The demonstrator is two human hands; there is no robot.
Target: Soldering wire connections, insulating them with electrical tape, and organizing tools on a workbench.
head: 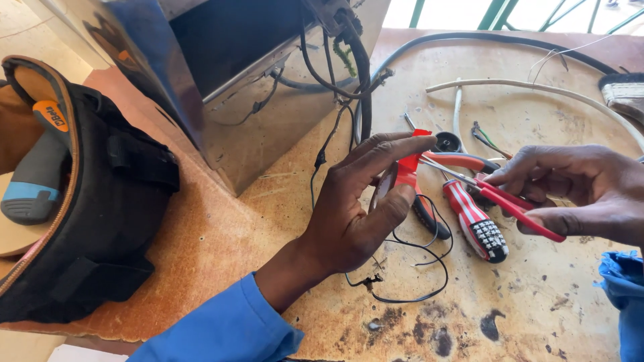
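Observation:
My left hand (pixel 355 208) pinches a small red piece (pixel 409 161) between index finger and thumb, above the worn wooden table (pixel 537 302). My right hand (pixel 583 188) grips red-handled needle-nose pliers (pixel 520 206), and their thin metal tip reaches left to the red piece. Thin black wire (pixel 419 271) loops on the table below my left hand. Just beneath the pliers lie a red-and-white striped screwdriver (pixel 475 221) and a second red-and-black handled tool (pixel 429 214).
A shiny metal box (pixel 261 127) with black cables coming out of it stands at the back left. A black tool bag (pixel 100 214) holding a grey-handled tool (pixel 33 177) sits at the left edge. White cable (pixel 537 89), black cable (pixel 503 40) and a small black cap (pixel 448 142) lie at the back right.

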